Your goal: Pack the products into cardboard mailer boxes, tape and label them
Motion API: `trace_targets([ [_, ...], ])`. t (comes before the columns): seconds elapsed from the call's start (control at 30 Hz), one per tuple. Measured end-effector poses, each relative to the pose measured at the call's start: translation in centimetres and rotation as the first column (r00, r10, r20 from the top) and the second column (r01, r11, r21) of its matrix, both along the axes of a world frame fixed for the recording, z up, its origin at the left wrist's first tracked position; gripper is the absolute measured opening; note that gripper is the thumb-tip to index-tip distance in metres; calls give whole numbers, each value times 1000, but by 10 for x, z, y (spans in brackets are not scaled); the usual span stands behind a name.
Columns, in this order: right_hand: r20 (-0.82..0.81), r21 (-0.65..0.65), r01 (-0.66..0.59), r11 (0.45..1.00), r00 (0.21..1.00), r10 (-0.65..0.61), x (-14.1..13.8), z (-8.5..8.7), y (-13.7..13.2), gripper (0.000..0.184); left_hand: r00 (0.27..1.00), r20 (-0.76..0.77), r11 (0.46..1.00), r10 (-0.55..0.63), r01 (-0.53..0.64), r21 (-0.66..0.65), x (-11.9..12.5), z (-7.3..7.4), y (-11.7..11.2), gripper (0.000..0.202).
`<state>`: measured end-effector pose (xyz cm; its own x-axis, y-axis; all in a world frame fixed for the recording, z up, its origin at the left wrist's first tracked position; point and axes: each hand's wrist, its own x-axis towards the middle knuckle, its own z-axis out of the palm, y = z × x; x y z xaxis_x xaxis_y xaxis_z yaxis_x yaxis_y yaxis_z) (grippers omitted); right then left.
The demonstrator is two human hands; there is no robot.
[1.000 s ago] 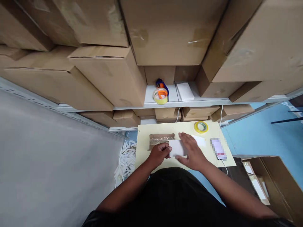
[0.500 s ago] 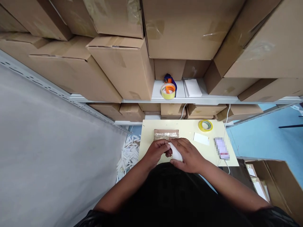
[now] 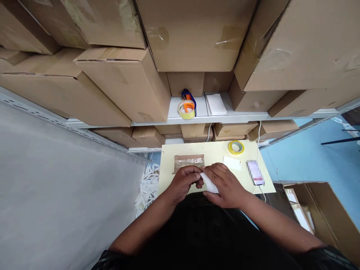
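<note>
In the head view, a small white paper slip (image 3: 209,183) is between my hands, just in front of my dark shirt. My left hand (image 3: 189,180) has its fingers curled, with thumb and forefinger pinched at the slip's upper left end. From the other side, my right hand (image 3: 223,184) grips it with fingers laid over the top and the thumb beneath. The slip's print, if any, is out of sight. Just beyond my left hand lies a cardboard packet wrapped in clear tape (image 3: 189,160), its near edge partly covered by my fingers.
On the cream table (image 3: 168,153) are a yellow tape roll (image 3: 236,147), a white card (image 3: 232,163) and a phone (image 3: 255,173) on a cable. The shelf (image 3: 152,122) bears cartons, a tape dispenser (image 3: 188,107) and a white stack (image 3: 216,104). An open carton (image 3: 323,210) stands right; paper scraps (image 3: 147,185) lie left.
My view has swung a little to the right, so the shelf and table sit further left. The white slip has tilted and looks narrower; both hands keep hold of it.
</note>
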<state>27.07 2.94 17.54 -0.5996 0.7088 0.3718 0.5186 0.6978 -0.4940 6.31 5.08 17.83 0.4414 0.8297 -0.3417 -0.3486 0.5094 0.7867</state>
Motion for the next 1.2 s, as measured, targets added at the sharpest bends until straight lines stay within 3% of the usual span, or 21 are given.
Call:
trace_targets([
  [0.5,56,41,9,999,998,-12,13,-5,0,82,999,-43,999,15,-17,-28,11,-6,3,20],
  [0.97,44,23,12,1000,999,-13,12,-14,-11,84,998,-49,998,40,-42,-50,14,-9,-11,23],
  [1.07,41,1,14,1000,999,-14,8,-21,-14,88,994,-87,997,65,-68,-41,18,-13,-16,19],
  [1.2,-2,-77,-20,997,1000,20,-1,-37,-13,102,974,-116,979,194,-200,-47,26,-21,-24,13],
])
